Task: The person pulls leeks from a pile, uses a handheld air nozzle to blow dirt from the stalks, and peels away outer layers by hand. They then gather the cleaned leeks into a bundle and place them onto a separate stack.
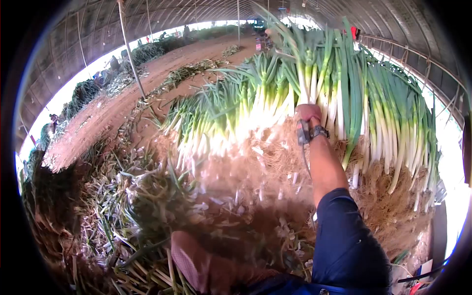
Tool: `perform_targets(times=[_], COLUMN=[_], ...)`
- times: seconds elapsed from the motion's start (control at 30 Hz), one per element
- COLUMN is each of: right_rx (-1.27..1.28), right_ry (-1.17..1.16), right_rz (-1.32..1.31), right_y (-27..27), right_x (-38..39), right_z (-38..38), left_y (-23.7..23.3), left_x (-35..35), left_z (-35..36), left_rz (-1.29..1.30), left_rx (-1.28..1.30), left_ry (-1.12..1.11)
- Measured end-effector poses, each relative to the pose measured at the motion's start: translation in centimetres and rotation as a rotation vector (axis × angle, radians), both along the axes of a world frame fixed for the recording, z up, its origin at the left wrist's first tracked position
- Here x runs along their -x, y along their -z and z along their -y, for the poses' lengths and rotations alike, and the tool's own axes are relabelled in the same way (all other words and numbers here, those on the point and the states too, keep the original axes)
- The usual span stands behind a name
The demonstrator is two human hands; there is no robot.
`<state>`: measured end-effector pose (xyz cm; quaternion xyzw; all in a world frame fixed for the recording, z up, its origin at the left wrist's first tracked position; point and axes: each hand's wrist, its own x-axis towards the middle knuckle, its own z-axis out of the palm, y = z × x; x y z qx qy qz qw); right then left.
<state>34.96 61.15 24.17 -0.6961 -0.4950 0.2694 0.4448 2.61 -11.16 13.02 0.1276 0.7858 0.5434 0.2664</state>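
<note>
A long arched tunnel (pixel 98 24) covers the whole place, with a bare dirt floor (pixel 113 108) running down its middle. A great heap of leeks (pixel 383 113) fills the right and centre. Their green tops fan up and away, their white stalks sit mid-height, and their tangled brown roots face the person. Left of the heap, a litter of scraps (pixel 132 206), cut leaves and stalk ends, covers the ground. A thin pole (pixel 130 49) stands further back.

The person's right arm rises from the lower right in a dark blue sleeve (pixel 346 236) pushed up past the elbow. The bare forearm is stretched nearly straight, up and forward into the heap. The right hand (pixel 308 114) sits at the white stalks with its back to us. It is closed to a fist with the fingers curled in among the leeks, gripping a few stalks just above the roots. A watch (pixel 317 132) is strapped at the wrist.

Low down, near the scraps, a pinkish blur looks like the left hand (pixel 196 263). It is too smeared to tell its grip.
</note>
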Motion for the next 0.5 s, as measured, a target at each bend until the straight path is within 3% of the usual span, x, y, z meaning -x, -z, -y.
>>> perform_targets(times=[0.03,0.1,0.17,0.23,0.3,0.43,0.5], right_rx=[-0.155,-0.205,-0.085,-0.070,-0.081,-0.143,-0.070], right_ry=[-0.183,-0.190,-0.136,-0.136,-0.210,-0.162,-0.138], right_rz=[-0.160,-0.319,-0.271,-0.236,-0.562,-0.484,-0.154], right_y=[1.9,-1.9,-4.8,-2.9,-0.5,-1.6,-3.4], right_x=[-1.0,0.7,2.2,2.9,3.3,4.2,4.4], right_z=[-3.7,-0.4,1.9,-0.3,-1.0,2.2,3.1], left_y=[0.1,0.1,0.4,0.7,0.8,1.1,1.2], left_x=[-0.2,-0.3,-0.4,-0.5,-0.5,-0.5,-0.4], left_z=[0.1,0.2,0.6,1.0,1.1,1.5,1.9], left_rz=[0.008,0.025,0.043,0.056,0.062,0.078,0.084], left_rx=[0.010,0.025,0.028,0.031,0.034,0.030,0.023], left_ry=[-0.005,-0.008,-0.017,-0.015,-0.011,-0.007,-0.003])
